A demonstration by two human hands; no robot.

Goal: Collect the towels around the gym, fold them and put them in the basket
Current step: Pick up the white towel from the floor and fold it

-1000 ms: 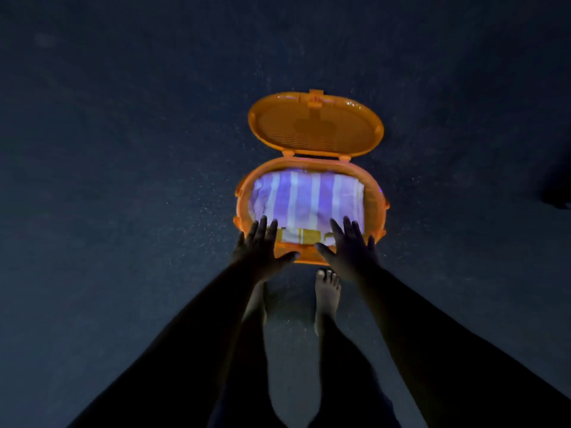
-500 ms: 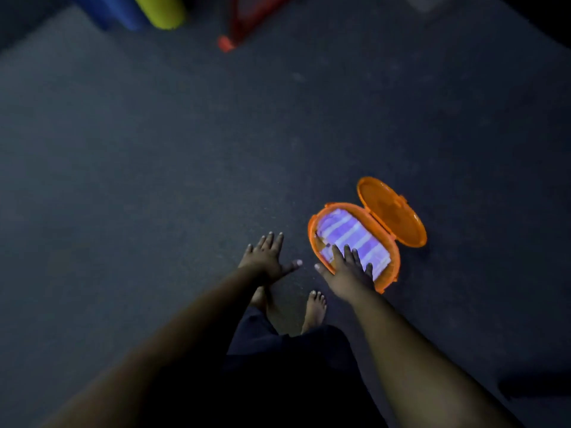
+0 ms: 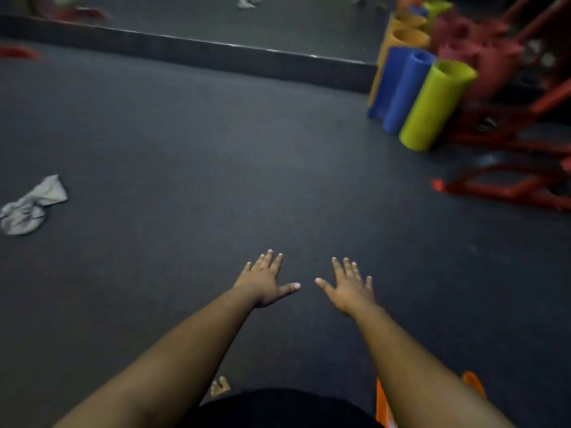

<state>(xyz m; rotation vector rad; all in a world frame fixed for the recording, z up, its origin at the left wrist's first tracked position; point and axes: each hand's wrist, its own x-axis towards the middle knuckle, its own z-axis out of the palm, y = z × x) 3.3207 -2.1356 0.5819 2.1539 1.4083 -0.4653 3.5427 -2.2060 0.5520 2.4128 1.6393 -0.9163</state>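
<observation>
A person is looking down across a dark, finely speckled gym floor (image 3: 191, 156), with both bare forearms reaching forward from the bottom of the view. The left hand (image 3: 265, 281) and the right hand (image 3: 348, 285) are hanging palm down above the floor, near each other but apart, fingers straight and spread, thumbs pointing inward, holding nothing.

A crumpled pale grey towel (image 3: 29, 206) is lying on the floor far off to the left, well apart from both hands, with bare floor between. It is looking soft and bunched, one flat corner sticking up. The orange basket (image 3: 381, 406) is showing only as hard plastic slivers at the bottom edge, mostly hidden behind the right forearm. Bare toes (image 3: 220, 386) are peeking out beside the left forearm.

At the upper right, smooth foam cylinders are standing tilted in a cluster: a lime green roller (image 3: 432, 106), a blue roller (image 3: 404, 88) touching it, and orange ones behind. Just beside them, a red metal frame (image 3: 506, 186) of angled bars is spreading across the floor. A dark raised ledge (image 3: 197, 52) is running along the far side, with a small pale object (image 3: 248, 1), blurred, beyond it.
</observation>
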